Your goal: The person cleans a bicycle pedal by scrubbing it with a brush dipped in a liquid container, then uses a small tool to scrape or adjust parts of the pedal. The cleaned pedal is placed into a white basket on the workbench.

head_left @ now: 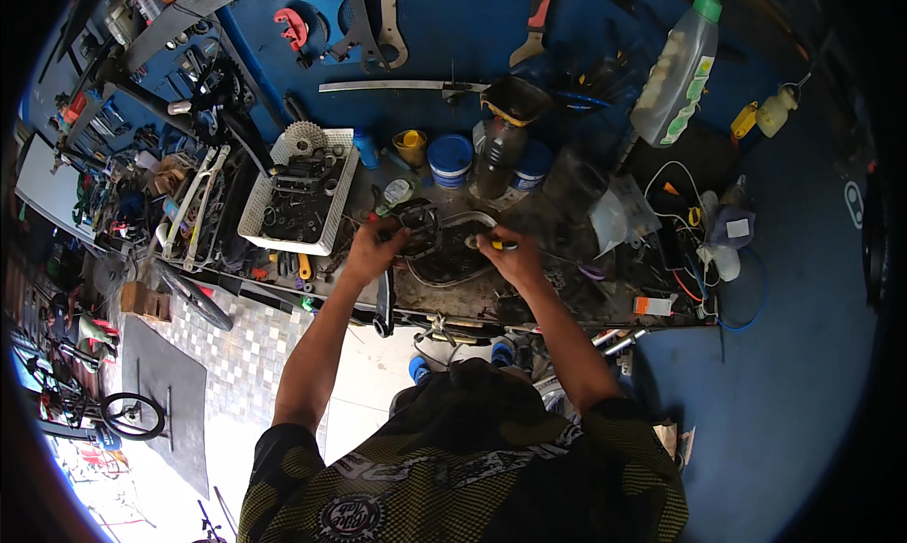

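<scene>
On the workbench (pixel 605 302), my left hand (pixel 374 252) is closed on a dark bicycle crankset. Its toothed, ring-like part (pixel 417 224) sits to the right of my fingers, and a black crank arm (pixel 385 302) hangs down toward the bench's front edge. My right hand (pixel 512 258) is closed round a tool with a yellow and black handle (pixel 503 246); its tip is too small to tell. Between the hands lies a shallow oval metal tray (pixel 444 283) with a dark, dirty inside. The crankset is over the tray's left side.
A white basket (pixel 345 198) of small metal parts stands left of the tray. Behind are a blue-lidded tub (pixel 450 156), a yellow cup (pixel 410 144) and a dark bottle (pixel 496 161). A spray bottle (pixel 675 80) hangs at upper right. Cables and bags (pixel 723 231) crowd the bench's right end.
</scene>
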### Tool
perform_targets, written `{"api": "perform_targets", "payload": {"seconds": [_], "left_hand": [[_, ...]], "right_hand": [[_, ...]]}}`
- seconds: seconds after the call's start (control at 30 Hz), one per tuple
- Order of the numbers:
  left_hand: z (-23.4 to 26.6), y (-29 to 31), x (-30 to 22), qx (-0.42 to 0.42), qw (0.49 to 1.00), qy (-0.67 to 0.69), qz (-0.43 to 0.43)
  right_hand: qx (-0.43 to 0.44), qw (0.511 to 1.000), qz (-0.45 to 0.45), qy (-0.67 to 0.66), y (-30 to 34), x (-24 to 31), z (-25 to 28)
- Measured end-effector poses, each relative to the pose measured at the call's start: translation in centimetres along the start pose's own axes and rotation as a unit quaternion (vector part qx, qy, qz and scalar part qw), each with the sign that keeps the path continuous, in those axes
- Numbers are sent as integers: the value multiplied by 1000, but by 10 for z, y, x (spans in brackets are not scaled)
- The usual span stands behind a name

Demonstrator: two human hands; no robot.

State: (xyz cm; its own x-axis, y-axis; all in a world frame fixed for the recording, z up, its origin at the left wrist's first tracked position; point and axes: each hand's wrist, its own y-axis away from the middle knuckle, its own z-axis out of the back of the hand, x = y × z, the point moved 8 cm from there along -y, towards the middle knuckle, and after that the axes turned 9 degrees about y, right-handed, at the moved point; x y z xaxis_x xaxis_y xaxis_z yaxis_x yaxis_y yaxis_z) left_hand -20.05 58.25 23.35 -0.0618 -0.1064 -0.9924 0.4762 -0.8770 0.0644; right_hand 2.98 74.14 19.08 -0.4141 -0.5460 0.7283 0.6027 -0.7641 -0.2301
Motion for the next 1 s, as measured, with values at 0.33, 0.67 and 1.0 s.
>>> {"api": "perform_targets", "payload": {"seconds": [0.33,0.67,1.0], "left_hand": [[-2,0,-9,-38,995,-84,-48],[-6,2,0,-76,990,-100,-58],[-14,2,2,-26,991,-128,-30]], "right_hand": [[36,941,-125,-311,-15,6,-22],[-18,957,-4,-289,-12,53,-24],[-36,902,394,174,-7,117,7]]}}
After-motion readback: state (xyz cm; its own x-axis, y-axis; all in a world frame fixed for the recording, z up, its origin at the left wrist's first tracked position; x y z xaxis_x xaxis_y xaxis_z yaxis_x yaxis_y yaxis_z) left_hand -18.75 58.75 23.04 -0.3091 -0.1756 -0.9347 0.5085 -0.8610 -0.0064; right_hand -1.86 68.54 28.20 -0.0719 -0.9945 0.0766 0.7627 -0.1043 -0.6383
